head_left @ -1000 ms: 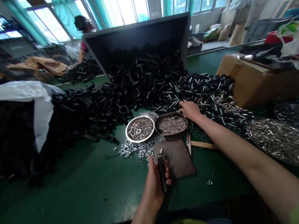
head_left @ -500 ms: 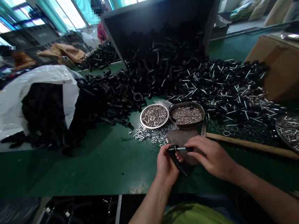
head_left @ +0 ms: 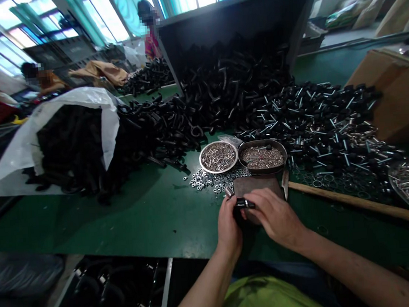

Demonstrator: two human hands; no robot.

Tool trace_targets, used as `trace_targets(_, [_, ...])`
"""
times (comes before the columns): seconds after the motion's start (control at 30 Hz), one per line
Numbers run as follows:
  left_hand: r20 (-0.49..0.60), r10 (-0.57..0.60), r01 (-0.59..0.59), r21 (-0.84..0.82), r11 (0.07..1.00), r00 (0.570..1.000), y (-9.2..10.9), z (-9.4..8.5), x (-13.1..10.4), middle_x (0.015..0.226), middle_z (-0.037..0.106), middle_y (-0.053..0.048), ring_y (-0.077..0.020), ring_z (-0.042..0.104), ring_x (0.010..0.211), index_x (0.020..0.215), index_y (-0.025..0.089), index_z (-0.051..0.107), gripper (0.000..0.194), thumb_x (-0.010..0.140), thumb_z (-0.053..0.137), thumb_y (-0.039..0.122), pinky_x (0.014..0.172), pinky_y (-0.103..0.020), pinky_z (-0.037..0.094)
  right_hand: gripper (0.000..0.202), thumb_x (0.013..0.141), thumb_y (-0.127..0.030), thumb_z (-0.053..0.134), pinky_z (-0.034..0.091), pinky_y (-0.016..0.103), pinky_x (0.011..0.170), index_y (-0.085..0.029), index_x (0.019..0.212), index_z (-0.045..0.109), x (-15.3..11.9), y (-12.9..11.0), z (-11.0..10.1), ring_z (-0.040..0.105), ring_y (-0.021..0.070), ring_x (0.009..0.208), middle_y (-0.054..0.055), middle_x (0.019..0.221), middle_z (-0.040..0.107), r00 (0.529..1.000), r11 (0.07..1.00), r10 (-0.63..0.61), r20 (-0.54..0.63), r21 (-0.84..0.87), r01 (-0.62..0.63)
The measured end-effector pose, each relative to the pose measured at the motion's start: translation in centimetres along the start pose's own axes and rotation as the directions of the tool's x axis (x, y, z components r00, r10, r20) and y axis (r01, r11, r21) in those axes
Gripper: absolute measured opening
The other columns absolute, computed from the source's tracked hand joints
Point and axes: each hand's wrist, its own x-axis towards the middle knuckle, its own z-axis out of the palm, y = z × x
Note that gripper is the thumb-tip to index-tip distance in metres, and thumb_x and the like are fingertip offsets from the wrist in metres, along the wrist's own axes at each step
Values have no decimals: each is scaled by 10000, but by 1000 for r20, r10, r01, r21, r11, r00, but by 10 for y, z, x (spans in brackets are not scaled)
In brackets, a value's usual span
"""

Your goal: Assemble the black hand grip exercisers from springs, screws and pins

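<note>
My left hand [head_left: 229, 225] is closed round a black part [head_left: 240, 203] with a silver threaded end sticking up. At the right end of that part, the fingers of my right hand [head_left: 276, 214] pinch a black knob [head_left: 251, 204]; no bare rod shows between knob and part. Both hands are over a dark square pad [head_left: 260, 183]. Behind them stand a round bowl [head_left: 201, 163] of small metal pieces and a dark oval tin [head_left: 266, 170] of tiny metal pieces. Loose nuts [head_left: 207, 180] lie left of the pad.
A hammer [head_left: 355, 200] lies at the right, near a tray [head_left: 396, 191] of metal pins. Black knobs with rods [head_left: 315, 115] are heaped behind it. A large tilted bin [head_left: 235, 14] spills black parts; a white bag [head_left: 9, 177] stands left. Two people sit farther back.
The bare rod seen earlier between the knob and the black part no longer shows. My right hand has come closer to my left. The whole view has shifted slightly.
</note>
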Motion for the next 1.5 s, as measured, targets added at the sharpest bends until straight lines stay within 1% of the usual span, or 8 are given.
trace_targets(0.13, [38, 87, -89, 49, 995, 995, -2, -2, 0, 639, 466, 33, -92, 418, 563, 732, 168, 521, 186, 765, 576, 344, 553, -210, 352, 318, 940, -365, 293, 485, 296, 576, -196, 1097, 511, -4, -1, 1, 594, 157, 573, 7, 638, 619, 964, 965, 201, 174, 136, -225])
trace_targets(0.53, [73, 119, -129, 151, 980, 990, 6, -5, -2, 700, 503, 20, -114, 444, 611, 792, 174, 553, 178, 785, 560, 352, 572, -214, 362, 231, 810, -353, 557, 491, 312, 685, -230, 1004, 575, 0, -9, -3, 613, 191, 820, 43, 886, 646, 973, 939, 200, 116, 260, -224])
trace_targets(0.73, [-39, 397, -343, 432, 834, 917, 2, -2, -3, 949, 556, -39, -198, 512, 911, 987, 215, 516, 468, 608, 780, 283, 804, -263, 372, 287, 786, -475, 556, 296, 171, 320, -220, 893, 480, -1, -8, 24, 383, 68, 380, -78, 539, 447, 745, 195, 564, 358, 818, -541])
trace_targets(0.8, [-15, 413, -352, 492, 796, 911, 1, -4, -1, 999, 541, -55, -239, 490, 988, 1004, 225, 512, 618, 485, 847, 234, 830, -277, 353, 319, 764, -509, 569, 230, 156, 288, -222, 834, 448, -1, -2, 28, 284, 48, 315, -109, 470, 387, 692, 113, 592, 413, 808, -579])
trace_targets(0.97, [122, 238, -260, 631, 731, 964, 4, -21, 16, 781, 531, -24, -236, 503, 814, 916, 237, 558, 512, 492, 845, 263, 722, -275, 349, 343, 825, -543, 452, 243, 188, 314, -212, 736, 468, 29, 27, 6, 321, 79, 279, -98, 351, 402, 707, 663, 414, 574, 343, -666])
trace_targets(1.07, [279, 281, -394, 709, 585, 918, 2, -30, 23, 787, 538, -43, -243, 498, 799, 911, 228, 586, 464, 526, 828, 322, 752, -311, 360, 250, 846, -390, 478, 377, 222, 465, -183, 757, 586, 83, 35, -2, 521, 110, 477, -24, 531, 580, 908, 960, 271, 319, -16, -281])
trace_targets(1.23, [556, 249, -601, 780, 175, 793, -9, -30, 21, 1028, 561, -104, -308, 479, 975, 1021, 209, 574, 484, 603, 760, 369, 881, -441, 354, 164, 820, -228, 542, 402, 302, 814, -182, 852, 697, 178, 25, 39, 569, 187, 918, 64, 935, 675, 981, 929, -18, 193, -359, 87])
trace_targets(1.5, [564, 164, -551, 826, -119, 809, -15, -28, 20, 1101, 541, -65, -271, 478, 1008, 1092, 197, 512, 595, 610, 726, 471, 898, -456, 406, 129, 738, -193, 642, 368, 283, 807, -196, 824, 738, 220, 31, 98, 522, 219, 967, 80, 908, 671, 929, 876, -114, 352, -406, 262])
